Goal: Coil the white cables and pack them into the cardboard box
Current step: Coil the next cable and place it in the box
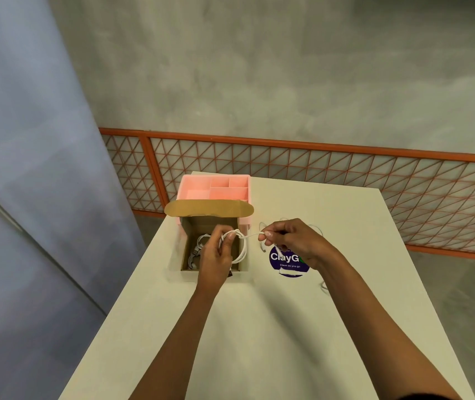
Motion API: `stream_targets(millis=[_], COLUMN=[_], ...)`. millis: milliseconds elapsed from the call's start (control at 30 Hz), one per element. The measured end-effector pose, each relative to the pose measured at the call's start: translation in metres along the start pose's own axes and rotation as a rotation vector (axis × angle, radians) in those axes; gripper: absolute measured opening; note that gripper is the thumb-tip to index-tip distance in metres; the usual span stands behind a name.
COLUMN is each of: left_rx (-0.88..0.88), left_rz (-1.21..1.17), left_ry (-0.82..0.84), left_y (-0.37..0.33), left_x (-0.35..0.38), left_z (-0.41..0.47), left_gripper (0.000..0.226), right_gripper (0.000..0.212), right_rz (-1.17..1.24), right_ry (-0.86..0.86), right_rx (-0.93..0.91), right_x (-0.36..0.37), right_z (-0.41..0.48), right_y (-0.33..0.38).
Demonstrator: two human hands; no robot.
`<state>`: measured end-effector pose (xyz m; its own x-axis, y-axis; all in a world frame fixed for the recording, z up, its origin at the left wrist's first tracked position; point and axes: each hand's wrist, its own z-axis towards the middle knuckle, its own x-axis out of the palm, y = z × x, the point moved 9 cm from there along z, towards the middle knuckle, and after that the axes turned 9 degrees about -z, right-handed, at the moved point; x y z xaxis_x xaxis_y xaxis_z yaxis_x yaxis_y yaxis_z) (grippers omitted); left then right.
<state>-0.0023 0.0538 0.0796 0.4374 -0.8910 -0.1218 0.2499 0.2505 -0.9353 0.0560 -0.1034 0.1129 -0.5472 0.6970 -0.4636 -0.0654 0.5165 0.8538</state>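
A cardboard box point(190, 249) is seen at the left side of the white table point(259, 327), its lid flap point(209, 208) folded back and open. Coiled white cables point(197, 246) are already laid inside it, though they are partly hidden by the left hand point(216, 255) and their number cannot be made out. Behind the box, a pink compartment organiser point(216, 187) is partly covered by the flap.

A coiled white cable point(237, 246) is held over the box in the left hand, whose fingers are clenched around the loop. The loose end of that cable is pinched between the thumb and fingers of the right hand point(291, 241), just to the right of the box; the plug at its tip is too small to identify.

Below the right hand, a round purple sticker point(284, 259) is stuck to the table. It is partly covered by the hand, so only "ClayG" and the smaller line "Clean as you go" can be read. Thin loops of further loose cable point(324, 285) are faintly seen beyond and beside the right wrist, hard to trace against the pale surface.
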Motion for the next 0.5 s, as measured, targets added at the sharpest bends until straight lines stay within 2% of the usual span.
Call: stream_targets(millis=[233, 400, 500], left_rx=[-0.22, -0.249, -0.225], left_rz=[-0.188, -0.302, -0.257], left_ry=[0.15, 0.319, 0.321], left_y=[0.007, 0.002, -0.001], left_x=[0.013, 0.022, 0.022], left_z=[-0.011, -0.008, -0.004], left_gripper=[0.01, 0.031, 0.024], right_gripper=[0.016, 0.013, 0.014], right_rz=[-0.032, -0.015, -0.005], right_ry=[-0.106, -0.14, -0.132], right_rx=[-0.038, -0.073, -0.097], right_x=[-0.007, -0.014, -0.011], right_z=[0.002, -0.006, -0.007], right_y=[-0.003, -0.001, 0.0])
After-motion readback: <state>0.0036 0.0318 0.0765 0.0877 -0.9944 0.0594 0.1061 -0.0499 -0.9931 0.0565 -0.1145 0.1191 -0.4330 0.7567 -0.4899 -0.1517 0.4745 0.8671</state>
